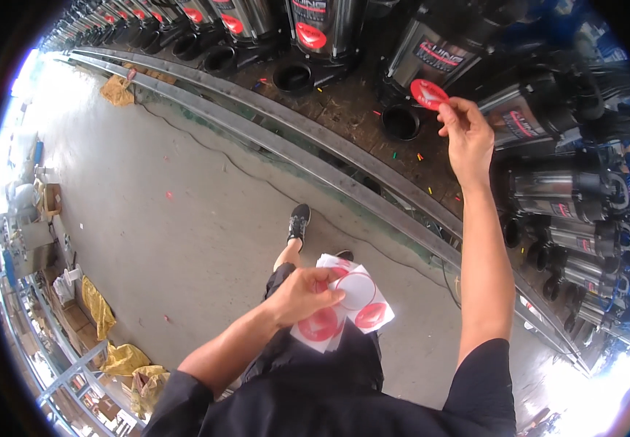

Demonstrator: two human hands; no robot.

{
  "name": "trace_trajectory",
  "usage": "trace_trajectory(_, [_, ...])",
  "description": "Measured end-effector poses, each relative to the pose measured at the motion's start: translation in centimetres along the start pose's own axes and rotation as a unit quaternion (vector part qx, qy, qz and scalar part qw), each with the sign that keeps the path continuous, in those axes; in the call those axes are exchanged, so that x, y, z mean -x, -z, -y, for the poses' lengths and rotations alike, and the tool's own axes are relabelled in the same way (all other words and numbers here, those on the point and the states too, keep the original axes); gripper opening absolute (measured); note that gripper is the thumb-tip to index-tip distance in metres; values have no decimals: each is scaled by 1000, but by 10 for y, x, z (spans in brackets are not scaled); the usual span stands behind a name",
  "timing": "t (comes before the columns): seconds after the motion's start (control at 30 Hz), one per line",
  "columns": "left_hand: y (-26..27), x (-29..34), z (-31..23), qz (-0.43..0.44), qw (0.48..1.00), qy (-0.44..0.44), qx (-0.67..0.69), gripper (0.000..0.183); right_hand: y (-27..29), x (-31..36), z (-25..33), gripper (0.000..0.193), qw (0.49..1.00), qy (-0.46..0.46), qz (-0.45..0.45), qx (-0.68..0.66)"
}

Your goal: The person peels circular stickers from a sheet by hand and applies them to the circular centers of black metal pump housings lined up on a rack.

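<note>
Red sticker: right hand, at two o'clock, pinches its edge — likely sparing its back; left hand, at six o'clock, grips sticker sheets.

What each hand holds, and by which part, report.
Right hand: round red sticker, by its lower right edge. Left hand: sticker sheets, by their left side.

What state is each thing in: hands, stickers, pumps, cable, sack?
Left hand: closed on sticker sheets
Right hand: pinching red sticker
Sticker sheets: fanned, top one's circle bare white
Red sticker: off its sheet; contact with pump unclear
Pump behind it: standing, outlet open
Pump to its left: standing, stickered
Cable: loose on floor
Yellow sack: limp
</note>
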State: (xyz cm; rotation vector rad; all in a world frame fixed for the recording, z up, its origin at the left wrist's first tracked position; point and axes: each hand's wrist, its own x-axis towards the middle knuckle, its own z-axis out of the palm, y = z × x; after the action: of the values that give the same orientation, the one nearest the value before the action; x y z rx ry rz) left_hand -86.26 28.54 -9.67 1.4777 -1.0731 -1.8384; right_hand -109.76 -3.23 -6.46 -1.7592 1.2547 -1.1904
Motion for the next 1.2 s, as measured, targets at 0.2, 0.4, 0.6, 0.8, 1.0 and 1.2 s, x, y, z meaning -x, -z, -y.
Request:
trace_trajectory(0.2, [-15, -17, 10, 61, 991, 99, 68, 35, -20, -19, -26, 23, 1000, 24, 3, -8])
trace_trajectory(0.4, [-13, -35, -4, 78, 989, 112, 54, 38, -21, -21, -37, 26, 1000, 15, -12, -18])
trace_trajectory(0.6, [-3, -42, -9, 74, 991, 104, 26, 36, -26, -20, -36, 25, 999, -10, -28, -32])
trace_trajectory(0.8, [4, -47, -6, 69, 992, 103, 26, 37, -26, -20, -34, 26, 999, -17, -24, -36])
trace_trajectory(1.0, [2, -51, -9, 69, 993, 94, 10, 36, -28, -21, -36, 26, 999, -22, -29, -28])
trace_trajectory(1.2, [-2, -52, -13, 66, 995, 79, 15, 36, -30, -21, -37, 27, 998, -20, -39, -34])
